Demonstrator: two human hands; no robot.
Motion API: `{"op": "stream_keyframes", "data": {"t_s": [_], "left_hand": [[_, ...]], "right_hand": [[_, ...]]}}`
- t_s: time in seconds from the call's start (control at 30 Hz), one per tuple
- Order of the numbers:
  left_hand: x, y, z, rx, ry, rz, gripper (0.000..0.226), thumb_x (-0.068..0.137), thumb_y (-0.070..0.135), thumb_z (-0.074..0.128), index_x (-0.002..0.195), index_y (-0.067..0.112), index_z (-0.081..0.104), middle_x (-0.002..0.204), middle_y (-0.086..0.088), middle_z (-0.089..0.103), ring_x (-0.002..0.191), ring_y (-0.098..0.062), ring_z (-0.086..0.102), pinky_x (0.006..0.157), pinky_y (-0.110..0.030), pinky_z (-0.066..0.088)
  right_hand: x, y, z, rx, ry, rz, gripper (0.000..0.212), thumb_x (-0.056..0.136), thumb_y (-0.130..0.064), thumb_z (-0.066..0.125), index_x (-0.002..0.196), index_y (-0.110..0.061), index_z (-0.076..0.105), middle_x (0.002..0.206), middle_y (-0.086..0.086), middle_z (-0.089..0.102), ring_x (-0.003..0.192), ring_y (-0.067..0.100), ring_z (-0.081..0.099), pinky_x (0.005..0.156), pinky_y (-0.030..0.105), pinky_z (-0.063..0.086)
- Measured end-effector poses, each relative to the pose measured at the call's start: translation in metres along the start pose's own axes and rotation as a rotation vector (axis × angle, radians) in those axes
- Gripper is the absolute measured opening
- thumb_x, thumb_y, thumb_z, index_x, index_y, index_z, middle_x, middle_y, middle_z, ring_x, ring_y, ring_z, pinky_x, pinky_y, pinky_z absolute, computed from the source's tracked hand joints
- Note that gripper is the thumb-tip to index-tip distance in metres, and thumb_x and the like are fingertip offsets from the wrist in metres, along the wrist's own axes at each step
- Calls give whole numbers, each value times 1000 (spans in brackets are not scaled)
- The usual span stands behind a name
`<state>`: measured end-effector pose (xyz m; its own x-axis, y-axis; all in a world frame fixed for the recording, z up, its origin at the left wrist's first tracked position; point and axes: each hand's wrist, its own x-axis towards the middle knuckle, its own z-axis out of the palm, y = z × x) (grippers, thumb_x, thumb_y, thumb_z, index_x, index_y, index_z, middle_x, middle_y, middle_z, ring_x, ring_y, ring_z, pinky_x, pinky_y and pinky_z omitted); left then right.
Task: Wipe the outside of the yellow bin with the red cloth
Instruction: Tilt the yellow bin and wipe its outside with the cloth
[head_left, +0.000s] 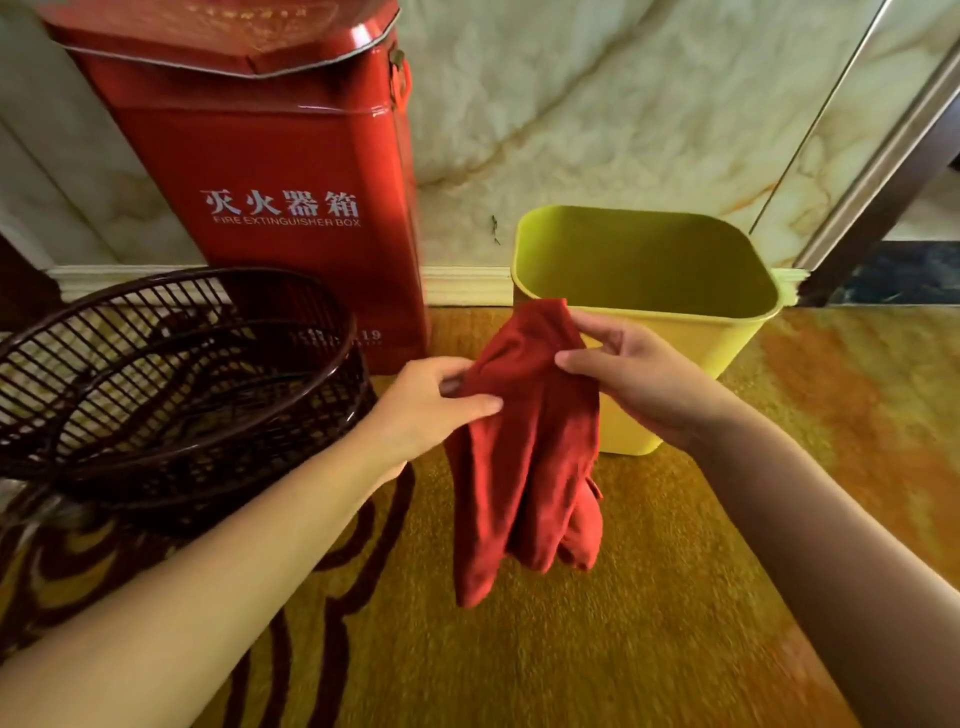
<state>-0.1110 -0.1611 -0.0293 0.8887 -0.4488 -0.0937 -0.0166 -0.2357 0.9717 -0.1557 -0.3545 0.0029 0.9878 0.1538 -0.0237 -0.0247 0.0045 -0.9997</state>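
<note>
Carpet (649, 597): yellow bin (691, 358) empty; both hands pinch red cloth (524, 457).

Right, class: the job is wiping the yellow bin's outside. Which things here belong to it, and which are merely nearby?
Belongs to the job:
red cloth, held in left hand and right hand
yellow bin

Merely nearby:
fire extinguisher box
dark wire basket

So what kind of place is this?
Probably a hotel or office corridor: a red fire extinguisher box stands against a marble-look wall, over patterned gold carpet.
</note>
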Motion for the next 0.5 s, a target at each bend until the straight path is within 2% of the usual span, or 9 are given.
{"op": "stream_keyframes", "data": {"t_s": [0.07,0.13,0.23,0.3,0.37,0.43,0.5], "left_hand": [[3,1,-4,-46,-63,-51,20,71,9,69,81,26,70,74,10,74,77,-7,68,79,-27,52],[4,3,-6,-109,-162,-95,18,73,12,67,84,26,70,77,9,74,79,-9,68,76,-26,52],[9,11,-2,-250,-215,-139,20,76,8,62,92,21,66,76,9,74,76,-6,68,64,-21,54],[11,17,5,-317,-204,-161,24,76,3,60,95,17,64,74,6,74,71,-7,69,59,-20,55],[13,22,10,-369,-203,-177,31,73,2,61,102,13,62,77,2,73,70,-9,69,62,-22,57],[14,26,12,-428,-258,-164,39,66,4,63,103,14,61,80,0,72,70,-10,68,60,-22,56],[16,29,12,-462,-353,-163,44,62,4,65,103,21,63,82,2,73,74,-10,69,63,-22,55]], "right_hand": [[-3,1,-15,-164,155,-3,42,85,-3,55,117,-31,57,92,12,67,84,12,59,88,26,47],[-6,3,-25,-272,222,2,38,85,-8,59,112,-34,60,83,14,63,80,17,52,86,30,41],[-7,12,-26,-305,354,-32,28,83,-11,62,107,-24,65,76,9,68,76,10,60,78,25,45],[-10,21,-23,-367,519,-65,38,80,-17,66,117,-21,59,92,-1,70,88,5,64,83,23,46],[-19,34,-19,-408,619,-111,64,74,-27,73,131,-31,44,123,-5,58,116,5,52,97,23,39],[-32,49,-11,-284,525,-136,84,66,-36,77,136,-39,31,143,-8,41,130,3,39,106,25,32],[-39,63,-4,21,290,-89,91,58,-43,80,135,-37,34,143,-6,44,129,4,42,107,27,36]]}}
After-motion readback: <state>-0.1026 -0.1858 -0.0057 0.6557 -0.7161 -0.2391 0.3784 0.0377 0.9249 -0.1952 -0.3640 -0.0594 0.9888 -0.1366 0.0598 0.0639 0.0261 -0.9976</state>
